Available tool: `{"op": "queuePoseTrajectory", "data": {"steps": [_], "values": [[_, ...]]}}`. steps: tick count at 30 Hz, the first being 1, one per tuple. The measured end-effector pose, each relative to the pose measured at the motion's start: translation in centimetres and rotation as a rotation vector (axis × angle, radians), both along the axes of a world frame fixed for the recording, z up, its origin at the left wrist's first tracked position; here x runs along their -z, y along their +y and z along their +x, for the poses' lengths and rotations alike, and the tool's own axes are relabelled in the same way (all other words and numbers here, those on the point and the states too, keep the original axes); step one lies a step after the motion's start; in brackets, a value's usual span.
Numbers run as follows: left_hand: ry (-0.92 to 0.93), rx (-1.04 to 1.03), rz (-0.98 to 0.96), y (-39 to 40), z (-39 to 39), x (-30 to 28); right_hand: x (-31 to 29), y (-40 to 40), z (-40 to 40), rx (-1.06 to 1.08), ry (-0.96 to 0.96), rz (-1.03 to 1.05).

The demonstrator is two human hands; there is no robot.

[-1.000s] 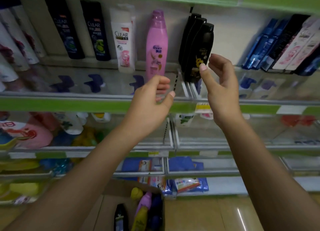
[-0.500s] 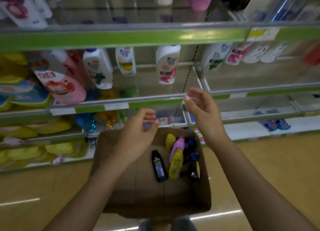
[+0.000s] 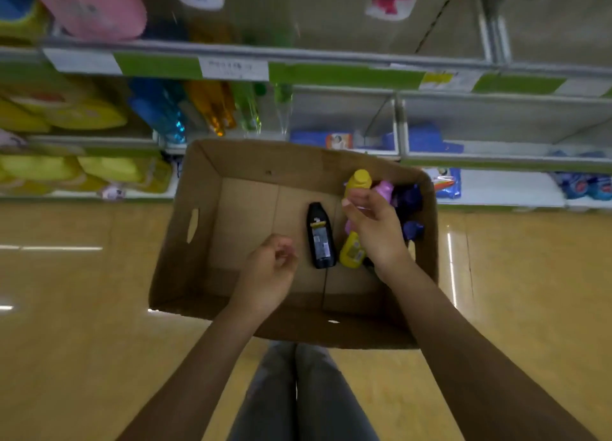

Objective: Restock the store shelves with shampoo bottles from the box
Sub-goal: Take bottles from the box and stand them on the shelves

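An open cardboard box [image 3: 198, 188] stands on the floor below me. In its right half lie a black bottle [image 3: 319, 237], two yellow bottles [image 3: 357, 180], a pink bottle [image 3: 384, 188] and dark purple bottles [image 3: 410, 202]. My right hand [image 3: 374, 228] hovers inside the box over the pink and yellow bottles, its fingers loosely bent and holding nothing. My left hand [image 3: 268, 271] hangs over the box's bare floor just left of the black bottle, with its fingers loosely curled and nothing in them.
Store shelves [image 3: 331, 72] with green price strips rise behind the box, holding pink, yellow, blue and orange products. Lower right shelf bays show blue packets [image 3: 443, 182]. The glossy tan floor [image 3: 66, 308] surrounds the box, and my legs [image 3: 298, 391] stand just behind it.
My view has dropped from the upper shelf of bottles down to the box. Both hands came down from shelf height into the box, the right one reaching over the bottles.
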State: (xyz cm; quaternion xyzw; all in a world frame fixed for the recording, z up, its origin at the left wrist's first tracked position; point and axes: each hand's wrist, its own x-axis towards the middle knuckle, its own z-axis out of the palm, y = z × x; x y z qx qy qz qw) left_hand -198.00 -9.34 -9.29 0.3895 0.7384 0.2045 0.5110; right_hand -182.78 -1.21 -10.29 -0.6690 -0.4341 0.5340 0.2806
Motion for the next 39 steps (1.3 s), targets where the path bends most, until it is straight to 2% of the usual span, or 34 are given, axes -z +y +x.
{"op": "queuePoseTrajectory", "data": {"steps": [7,14,21,34,39], "values": [[-0.027,-0.065,-0.136,0.5,-0.2,7.3,10.3,0.7,-0.3,-0.071,-0.103,-0.144],[-0.058,-0.123,-0.188,1.6,-0.2,13.4,17.8,1.5,-1.7,-0.130,-0.250,-0.140],[-0.056,-0.125,-0.209,3.0,-0.7,16.2,20.9,3.2,-2.7,-0.247,-0.390,-0.141],[-0.047,-0.072,-0.281,3.7,-2.1,18.1,23.1,4.3,-3.7,-0.264,-0.496,-0.202],[-0.060,-0.065,-0.309,3.4,-2.3,18.6,22.6,5.1,-3.6,-0.268,-0.408,-0.357]]}}
